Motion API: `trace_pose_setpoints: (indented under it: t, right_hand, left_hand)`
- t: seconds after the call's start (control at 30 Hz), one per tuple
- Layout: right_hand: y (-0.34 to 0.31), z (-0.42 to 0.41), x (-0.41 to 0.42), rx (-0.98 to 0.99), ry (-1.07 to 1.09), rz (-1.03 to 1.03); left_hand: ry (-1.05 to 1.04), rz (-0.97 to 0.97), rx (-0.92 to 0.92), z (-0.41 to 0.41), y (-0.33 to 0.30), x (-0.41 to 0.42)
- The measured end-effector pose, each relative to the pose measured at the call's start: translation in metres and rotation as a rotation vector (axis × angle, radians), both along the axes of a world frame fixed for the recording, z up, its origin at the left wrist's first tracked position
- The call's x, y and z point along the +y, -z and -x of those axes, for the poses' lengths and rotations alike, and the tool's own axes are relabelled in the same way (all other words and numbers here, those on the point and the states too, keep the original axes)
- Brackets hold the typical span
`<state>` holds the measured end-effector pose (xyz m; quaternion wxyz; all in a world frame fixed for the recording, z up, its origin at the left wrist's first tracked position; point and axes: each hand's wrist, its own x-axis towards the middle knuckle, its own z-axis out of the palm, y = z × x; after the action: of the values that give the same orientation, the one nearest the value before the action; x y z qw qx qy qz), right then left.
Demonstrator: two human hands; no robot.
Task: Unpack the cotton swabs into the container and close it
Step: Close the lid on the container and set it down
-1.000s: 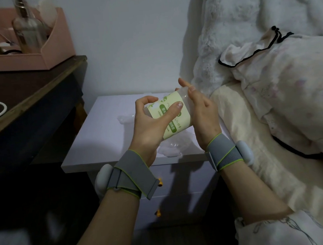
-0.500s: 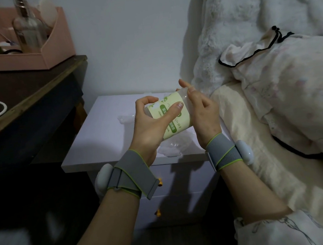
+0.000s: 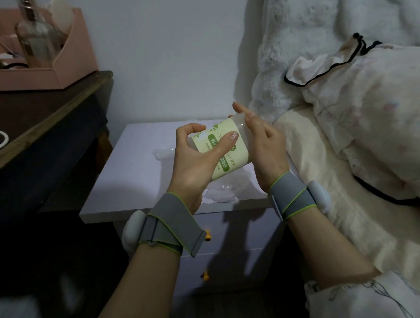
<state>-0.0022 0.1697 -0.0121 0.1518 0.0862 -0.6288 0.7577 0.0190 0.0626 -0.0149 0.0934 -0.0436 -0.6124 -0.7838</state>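
Clear cylindrical container, glossy label

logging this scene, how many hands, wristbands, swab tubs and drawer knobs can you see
hands: 2 (left, right)
wristbands: 2 (left, right)
swab tub: 1, held by both hands
yellow drawer knobs: 2 ()
total: 7

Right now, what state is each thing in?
cotton swab container: held tilted above the nightstand, gripped by both hands
left hand: curled round the container
right hand: fingers on its far end
nightstand: drawers shut
clear plastic wrap: crumpled on the nightstand
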Motion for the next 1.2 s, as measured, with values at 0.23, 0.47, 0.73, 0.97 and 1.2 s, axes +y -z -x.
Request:
trace_pose_setpoints:
  t: [0.23,0.47,0.73,0.97,1.2]
  right_hand:
    - [0.002,0.0,-0.003,0.019,-0.024,-0.029]
    - [0.001,0.003,-0.002,0.004,-0.096,-0.15]
    - [0.006,0.007,0.003,-0.022,-0.211,-0.226]
    - [0.007,0.011,0.008,-0.093,-0.215,-0.205]
    - [0.009,0.012,0.009,-0.145,-0.248,-0.14]
  left_hand:
    - [-0.028,-0.008,0.003,0.0,0.001,0.0]
    - [-0.078,-0.083,-0.052,0.002,0.002,0.002]
    - [-0.015,-0.052,-0.135,0.003,0.003,-0.002]
    - [0.071,0.093,-0.065,0.003,0.011,-0.005]
    - [-0.005,0.135,-0.051,0.005,0.014,-0.003]
